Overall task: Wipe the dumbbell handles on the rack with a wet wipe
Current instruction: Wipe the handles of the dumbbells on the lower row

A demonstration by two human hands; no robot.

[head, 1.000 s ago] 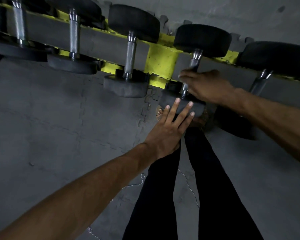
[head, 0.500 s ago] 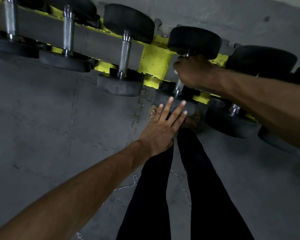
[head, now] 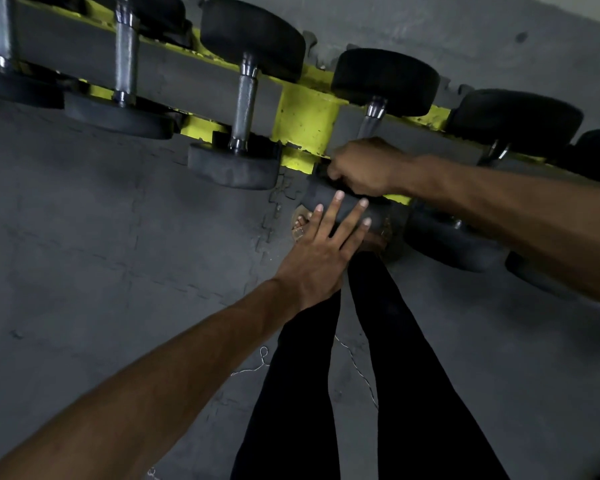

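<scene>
Left hand (head: 321, 261) reaches forward with straight, spread fingers, while the right hand (head: 362, 168), just beyond the left fingertips (head: 339, 195), curls tightly round a dumbbell handle (head: 370, 123), both arms outstretched.

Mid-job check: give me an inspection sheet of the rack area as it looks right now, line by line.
Surface: grey interlocking floor mats, scuffed.
Job's things: yellow rack carrying black dumbbells; the gripped dumbbell shows bare handle above the right hand; wet wipe not visible, possibly hidden in that hand.
Clutter: nothing seen.
Hands: right hand grips the low end of the handle; left hand, fingers straight, rests on the near head.
Cables: thin white thread on the floor by the legs.
Surroundings: person's black trousers, standing close to the rack.
</scene>
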